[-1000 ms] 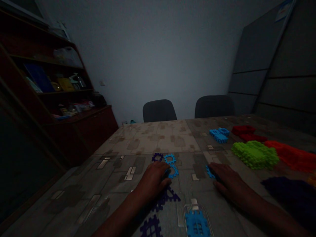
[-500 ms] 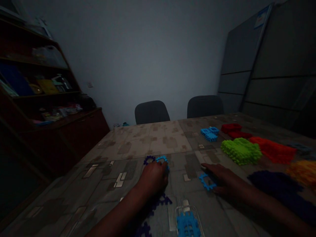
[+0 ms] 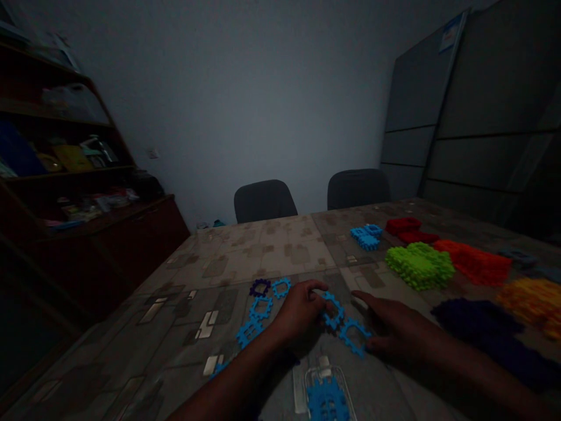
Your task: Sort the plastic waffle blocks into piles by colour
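Pinched in the fingers of my left hand (image 3: pixel 304 307) is a light-blue toothed plastic frame (image 3: pixel 333 309), an interlocking building piece. Right beside it, a second blue frame (image 3: pixel 355 337) is gripped at its right edge by my right hand (image 3: pixel 388 318), thumb against it and index finger stretched out above. The two frames meet or nearly meet; whether they are joined I cannot tell. Left of my left hand lie a dark purple ring piece (image 3: pixel 260 287), a blue ring piece (image 3: pixel 281 287) and more blue pieces (image 3: pixel 249 332). My left forearm hides part of this row.
A blue window-like piece (image 3: pixel 328 400) lies near the front edge. To the right are piles of lime green (image 3: pixel 419 266), red-orange (image 3: pixel 473 261), yellow-orange (image 3: pixel 532 301) and dark purple (image 3: pixel 477 321) pieces. Two chairs (image 3: pixel 265 202) stand behind the patterned table (image 3: pixel 245 251).
My left hand has moved right from the row of pieces, now with a blue frame in its fingers. My right hand and its blue frame have shifted slightly left and nearer.
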A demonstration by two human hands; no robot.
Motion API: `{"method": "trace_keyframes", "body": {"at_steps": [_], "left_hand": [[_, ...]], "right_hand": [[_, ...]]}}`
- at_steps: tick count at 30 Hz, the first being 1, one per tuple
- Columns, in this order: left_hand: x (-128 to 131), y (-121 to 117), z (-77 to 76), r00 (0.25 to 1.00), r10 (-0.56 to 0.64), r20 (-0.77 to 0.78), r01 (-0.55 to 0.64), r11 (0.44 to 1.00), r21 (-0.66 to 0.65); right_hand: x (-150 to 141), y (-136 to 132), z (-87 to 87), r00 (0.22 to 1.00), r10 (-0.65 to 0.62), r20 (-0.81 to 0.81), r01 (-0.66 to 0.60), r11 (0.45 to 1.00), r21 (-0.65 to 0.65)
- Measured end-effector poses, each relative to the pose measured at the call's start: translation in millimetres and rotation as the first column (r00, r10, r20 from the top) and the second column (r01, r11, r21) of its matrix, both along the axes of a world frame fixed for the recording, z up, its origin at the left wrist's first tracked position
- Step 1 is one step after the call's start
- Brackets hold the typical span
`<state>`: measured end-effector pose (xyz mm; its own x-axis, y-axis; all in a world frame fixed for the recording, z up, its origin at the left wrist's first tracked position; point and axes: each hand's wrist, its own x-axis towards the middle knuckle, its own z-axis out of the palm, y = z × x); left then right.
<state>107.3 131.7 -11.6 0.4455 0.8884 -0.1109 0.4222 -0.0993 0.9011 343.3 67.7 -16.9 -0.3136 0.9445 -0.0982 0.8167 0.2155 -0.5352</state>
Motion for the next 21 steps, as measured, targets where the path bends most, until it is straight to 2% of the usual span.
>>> {"method": "trace_keyframes", "body": {"at_steps": [3, 7, 10, 13, 18, 21], "left_hand": [[10, -7, -3.3, 0.999, -0.022, -0.028, 0.022, 1.000, 0.006], [4, -15, 5.7, 0.985, -0.038, -0.168, 0.061, 0.989, 0.136], [-12, -18, 18.3, 0.958, 0.020, -0.286, 0.052, 0.969, 0.243], [-32, -24, 27.0, 0.935, 0.054, -0.350, 0.049, 0.959, 0.280], [-66, -53, 28.0, 0.926, 0.058, -0.372, 0.050, 0.960, 0.275], [-81, -69, 28.8, 0.925, 0.043, -0.377, 0.063, 0.962, 0.265]], "right_hand": [[15, 6, -12.6, 0.994, 0.084, -0.065, -0.080, 0.995, 0.063], [19, 8, -16.9, 0.994, 0.082, -0.075, -0.080, 0.996, 0.026], [13, 4, -7.9, 0.991, 0.086, -0.098, -0.079, 0.994, 0.076], [5, -1, 0.7, 0.980, 0.139, -0.140, -0.125, 0.987, 0.105], [-6, -3, 0.3, 0.975, 0.186, -0.122, -0.189, 0.982, -0.014], [-11, 3, -0.5, 0.955, 0.273, -0.116, -0.273, 0.962, 0.009]]}}
